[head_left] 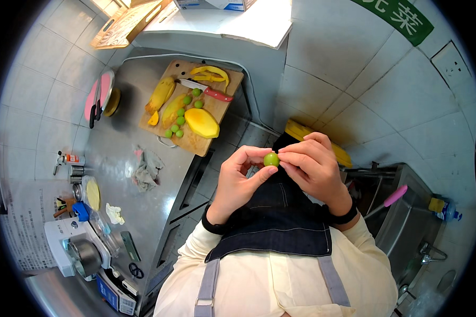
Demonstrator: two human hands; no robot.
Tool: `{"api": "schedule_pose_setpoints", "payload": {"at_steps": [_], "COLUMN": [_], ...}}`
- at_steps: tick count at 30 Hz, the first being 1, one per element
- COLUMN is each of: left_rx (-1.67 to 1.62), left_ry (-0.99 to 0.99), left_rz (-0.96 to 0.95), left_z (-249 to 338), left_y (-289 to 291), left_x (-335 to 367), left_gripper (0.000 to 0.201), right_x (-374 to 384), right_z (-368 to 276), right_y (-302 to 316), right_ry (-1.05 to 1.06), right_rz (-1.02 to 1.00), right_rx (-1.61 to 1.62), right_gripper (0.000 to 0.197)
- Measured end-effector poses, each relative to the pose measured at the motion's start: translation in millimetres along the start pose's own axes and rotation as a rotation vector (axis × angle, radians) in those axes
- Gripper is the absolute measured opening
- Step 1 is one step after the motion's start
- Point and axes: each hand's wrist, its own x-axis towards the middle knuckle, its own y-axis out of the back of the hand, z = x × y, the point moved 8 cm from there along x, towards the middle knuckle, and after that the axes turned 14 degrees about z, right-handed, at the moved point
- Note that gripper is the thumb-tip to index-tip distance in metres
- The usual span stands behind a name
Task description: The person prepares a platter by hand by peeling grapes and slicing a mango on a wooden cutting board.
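Note:
A round green grape [271,160] is held up in front of my apron, between both hands. My left hand [234,178] pinches it from the left with thumb and fingertips. From the other side, the closed fingertips of my right hand [316,165] press on it. On the wooden cutting board [225,105] to the left lie several more green grapes [180,120], a cut mango piece [202,123] with yellow flesh, and other yellow mango pieces [161,95]. A knife [217,94] with a red handle rests there beside curled yellow peel [217,71].
The board sits on a steel table [116,142] with a crumpled cloth [147,168]. A pink round board [99,98] leans at the far left wall. Near left stands a white scale-like appliance [63,248] with a metal bowl. At right is a steel sink [402,222] with a pink-handled tool [395,196].

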Motion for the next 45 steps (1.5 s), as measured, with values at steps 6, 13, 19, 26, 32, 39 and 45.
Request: {"api": "schedule_pose_setpoints", "payload": {"at_steps": [6, 13, 19, 26, 32, 39, 45], "left_rx": [0.192, 0.211, 0.128, 0.122, 0.261, 0.406, 0.453], "left_ry": [-0.081, -0.074, -0.054, -0.050, -0.097, -0.160, -0.204], "left_rz": [0.033, 0.014, -0.032, -0.023, 0.001, -0.026, -0.026], "left_z": [8, 5, 7, 12, 15, 24, 28], "left_y": [1, -1, -2, -1, 3, -1, -1], "left_x": [-2, -4, -5, -4, -3, -2, -1], "left_gripper": [0.032, 0.031, 0.032, 0.031, 0.031, 0.035, 0.035], "right_x": [0, -1, -1, -1, -5, -2, -2], "right_z": [-1, -3, 2, -5, -12, -12, 2], "right_y": [-3, -5, -6, -4, -5, -12, -18], "right_ry": [-0.014, -0.025, -0.086, -0.047, 0.037, 0.047, -0.055], "right_rz": [-0.009, 0.009, 0.041, 0.048, 0.001, -0.018, 0.043], "right_rx": [0.017, 0.009, 0.097, 0.120, 0.017, 0.005, 0.092], "right_gripper": [0.016, 0.017, 0.021, 0.019, 0.021, 0.017, 0.017]}}
